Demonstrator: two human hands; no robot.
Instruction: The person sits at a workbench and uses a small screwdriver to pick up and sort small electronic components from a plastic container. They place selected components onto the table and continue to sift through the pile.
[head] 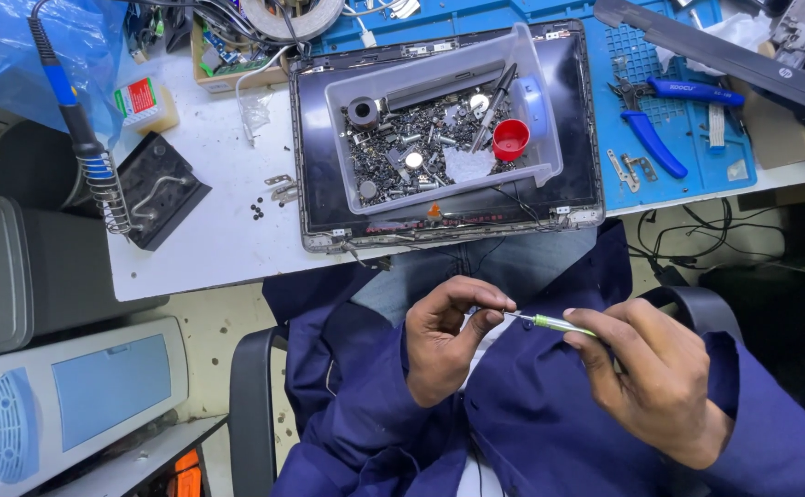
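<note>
Screwdriver [550,323], a slim one with a green and clear handle, is lying across the gap between the two hands, low in the view and over the person's lap, well in front of the desk [209,239]. The right hand [660,377] is gripping the handle, fingers curled round it, with the thin metal shaft pointing toward the left hand [444,336]. The left hand is pinching its thumb and fingertips together right at the tip of the shaft; whether something small is sitting between those fingertips is too small to tell. Both hands are hovering above the dark blue work coat [531,433], close together, clear of the desk edge.

On the desk, straight ahead of the hands, a laptop lid [315,184] is lying flat and carrying a clear plastic bin [536,110]. The bin is holding a heap of small dark screws and metal bits, a red cap [510,140] and a round black part [363,112]. To the right, blue-handled pliers [651,138] are resting on a blue mat [697,166]. To the left, a soldering iron [75,120] is sitting in its coiled stand beside a black base [158,189], and a few loose screws [260,212] are lying just beside the laptop lid.
</note>
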